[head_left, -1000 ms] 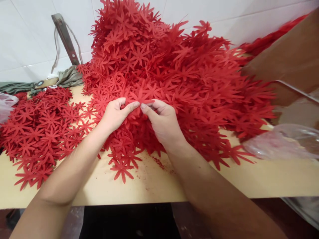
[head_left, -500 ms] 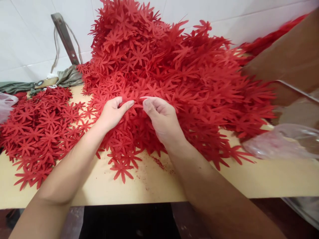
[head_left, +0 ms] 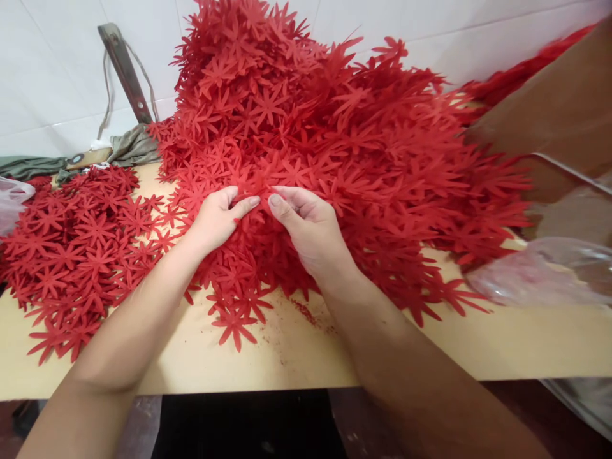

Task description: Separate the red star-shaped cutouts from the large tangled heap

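Observation:
A large heap of red flower-shaped cutouts (head_left: 306,127) with long narrow petals covers the middle of the table. Just in front of the heap, my left hand (head_left: 222,213) pinches a red flower cutout (head_left: 261,189) between thumb and fingers. My right hand (head_left: 308,223) is closed on the same cutout from the other side, its thumb close to the left thumb. Against the red behind it, the outline of the held piece is hard to make out.
On the left lies a lower pile of red cutouts (head_left: 71,248). A metal bar (head_left: 125,76) leans at the wall beside a crumpled green cloth (head_left: 136,148). To the right stand a brown cardboard box (head_left: 554,108) and a clear plastic bag (head_left: 540,274). Red crumbs dot the table (head_left: 215,363).
My right hand has shifted slightly left, so the two thumbs are closer together. The left hand has barely moved, and the piles look the same.

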{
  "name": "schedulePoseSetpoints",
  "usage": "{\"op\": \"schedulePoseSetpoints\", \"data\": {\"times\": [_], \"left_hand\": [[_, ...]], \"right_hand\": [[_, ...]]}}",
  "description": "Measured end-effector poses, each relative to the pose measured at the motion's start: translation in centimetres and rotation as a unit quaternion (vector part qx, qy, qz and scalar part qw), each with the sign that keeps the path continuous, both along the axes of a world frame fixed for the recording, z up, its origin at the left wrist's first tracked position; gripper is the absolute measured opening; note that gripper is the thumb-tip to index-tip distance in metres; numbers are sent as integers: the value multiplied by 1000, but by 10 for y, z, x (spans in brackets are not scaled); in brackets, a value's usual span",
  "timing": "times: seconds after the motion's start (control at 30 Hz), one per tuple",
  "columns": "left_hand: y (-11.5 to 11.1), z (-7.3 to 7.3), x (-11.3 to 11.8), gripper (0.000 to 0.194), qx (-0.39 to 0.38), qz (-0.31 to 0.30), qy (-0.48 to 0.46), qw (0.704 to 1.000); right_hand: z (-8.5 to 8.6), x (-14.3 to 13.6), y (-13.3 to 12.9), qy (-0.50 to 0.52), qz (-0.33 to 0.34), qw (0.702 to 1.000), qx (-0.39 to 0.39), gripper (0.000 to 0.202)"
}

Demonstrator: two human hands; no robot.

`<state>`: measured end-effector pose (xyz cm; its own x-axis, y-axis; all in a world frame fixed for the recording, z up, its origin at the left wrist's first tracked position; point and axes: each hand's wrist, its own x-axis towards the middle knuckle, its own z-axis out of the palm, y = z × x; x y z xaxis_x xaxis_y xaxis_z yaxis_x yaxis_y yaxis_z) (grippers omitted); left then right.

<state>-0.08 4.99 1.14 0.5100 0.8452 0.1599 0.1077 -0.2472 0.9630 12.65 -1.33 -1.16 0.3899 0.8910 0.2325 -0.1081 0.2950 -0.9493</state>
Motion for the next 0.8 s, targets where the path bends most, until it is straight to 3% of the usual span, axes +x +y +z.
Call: {"op": "schedulePoseSetpoints", "data": {"times": [0.13,0.27,0.4,0.57,0.8], "left_hand": [[-4,-3,3,16,80,-1,53,995],[-7,-2,6,10,58,-30,36,997],[-5,3,5,6,-14,-56,-4,998],[1,2,0,21,6,22,-2,1000],[-2,5,2,32,22,58,47,997]], "right_hand": [[2,-1,0,17,47,999,-9,51],[5,-1,-2,10,65,998,-3,42],[4,3,-1,4,-1,1000,8,39],[1,8,2,-2,-82,996,33,35],[-1,5,1,-19,32,999,-23,46]]}}
